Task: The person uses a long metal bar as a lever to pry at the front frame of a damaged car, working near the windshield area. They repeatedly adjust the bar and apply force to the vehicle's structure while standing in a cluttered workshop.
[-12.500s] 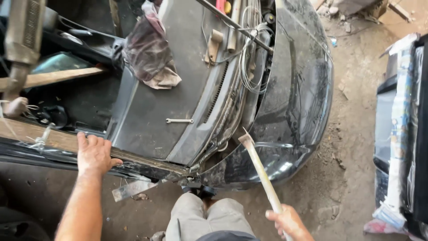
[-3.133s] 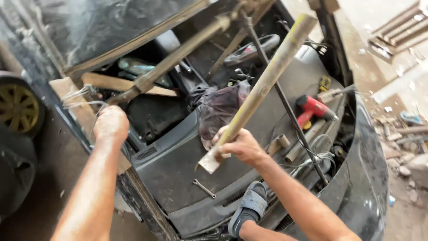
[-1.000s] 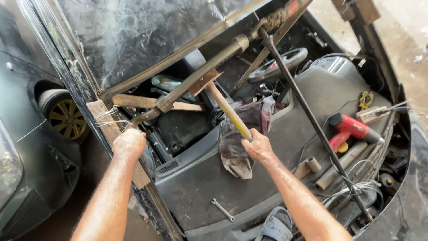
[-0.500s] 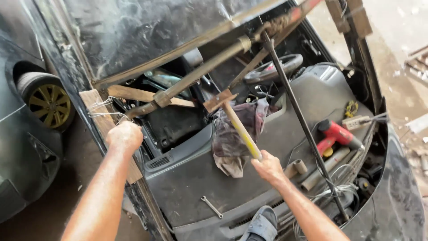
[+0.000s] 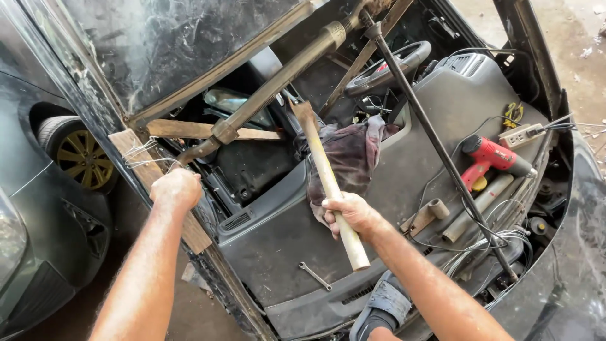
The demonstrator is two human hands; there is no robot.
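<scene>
My right hand (image 5: 351,213) grips the pale wooden handle of a hammer (image 5: 323,170) near its lower end. The handle slants up and left, and its head sits by the lower end of a long metal bar (image 5: 278,79) that braces the car's front opening. My left hand (image 5: 177,188) is closed on the edge of the car's pillar beside a wooden plank (image 5: 148,170) wired to the frame. A dark rag (image 5: 353,155) lies on the grey dashboard (image 5: 284,233) just behind the hammer handle.
A small wrench (image 5: 314,276) lies on the dashboard near me. A red power tool (image 5: 492,158), a power strip (image 5: 524,134), pipes and tangled wires sit at right. A thin black rod (image 5: 435,151) crosses diagonally. Another car's wheel (image 5: 79,158) is at left. My sandalled foot (image 5: 379,309) rests below.
The hammer has swung up and left toward the bar's lower end, with my right hand shifting left along with it. My left hand stays on the pillar.
</scene>
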